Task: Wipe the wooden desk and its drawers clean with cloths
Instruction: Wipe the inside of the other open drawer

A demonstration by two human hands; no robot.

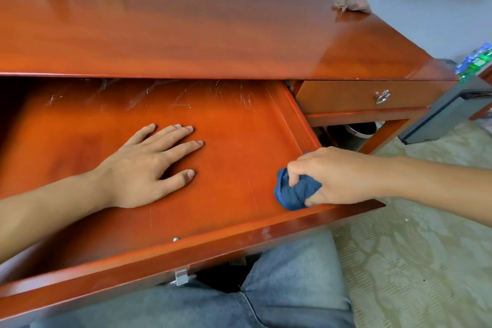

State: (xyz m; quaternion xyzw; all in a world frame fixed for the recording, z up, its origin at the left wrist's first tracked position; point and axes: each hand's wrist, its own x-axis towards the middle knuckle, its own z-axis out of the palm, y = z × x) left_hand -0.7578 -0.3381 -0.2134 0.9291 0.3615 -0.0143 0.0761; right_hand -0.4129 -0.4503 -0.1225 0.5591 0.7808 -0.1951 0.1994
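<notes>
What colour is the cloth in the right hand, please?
Dark blue cloth, seen best in the head view.

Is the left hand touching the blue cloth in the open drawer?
Apart. The head view shows the left hand flat on the drawer floor, with bare wood between it and the blue cloth that the right hand grips.

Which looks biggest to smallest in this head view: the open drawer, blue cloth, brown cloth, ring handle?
1. Open drawer
2. Blue cloth
3. Brown cloth, though it lies farther away, so unsure
4. Ring handle
</notes>
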